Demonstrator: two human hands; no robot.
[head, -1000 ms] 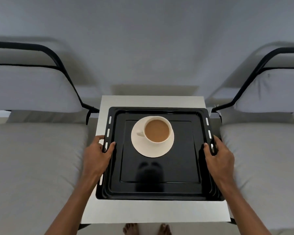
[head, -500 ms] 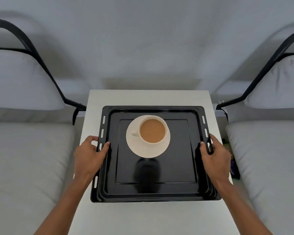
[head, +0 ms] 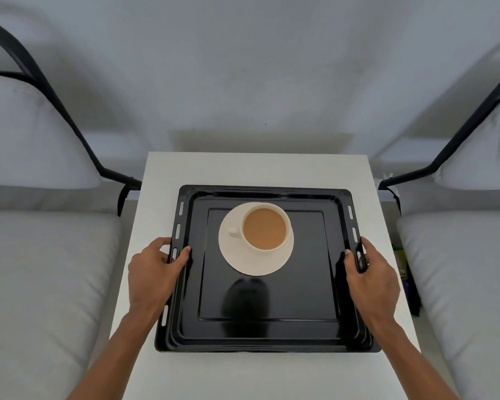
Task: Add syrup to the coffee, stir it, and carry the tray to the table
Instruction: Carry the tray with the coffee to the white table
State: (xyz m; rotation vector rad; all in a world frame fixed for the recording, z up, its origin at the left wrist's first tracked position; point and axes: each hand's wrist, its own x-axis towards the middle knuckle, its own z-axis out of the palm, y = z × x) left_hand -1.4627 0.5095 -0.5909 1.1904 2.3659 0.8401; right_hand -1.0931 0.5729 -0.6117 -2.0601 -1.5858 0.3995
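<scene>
— What's at the far left of the frame?

— A grey sofa cushion (head: pixel 41 284), with a black metal armrest (head: pixel 55 105) curving down above it towards the white tabletop (head: pixel 257 168) in the middle.

— And the person's hands?

— The left hand (head: pixel 153 272) sits at the left rim of the black tray (head: pixel 272 336). Its grip is clenched on that rim: the thumb lies over the top edge, the other fingers curl round the outside beside the slots.

— Where is the tray?

— In the centre of the frame, over the tabletop, with white surface showing on all sides of it. I cannot tell whether it touches the top or is just above it.

— The coffee?

— A white cup (head: pixel 264 226) full of pale brown coffee stands on a white saucer (head: pixel 254 261) in the upper middle of the tray, handle pointing left.

— Then the right side?

— The right hand (head: pixel 370 275) has its grip closed on the right rim the same way, thumb on top. Past it, at the right edge of the frame, another grey cushion (head: pixel 459 284) and another black armrest (head: pixel 451 145).
</scene>
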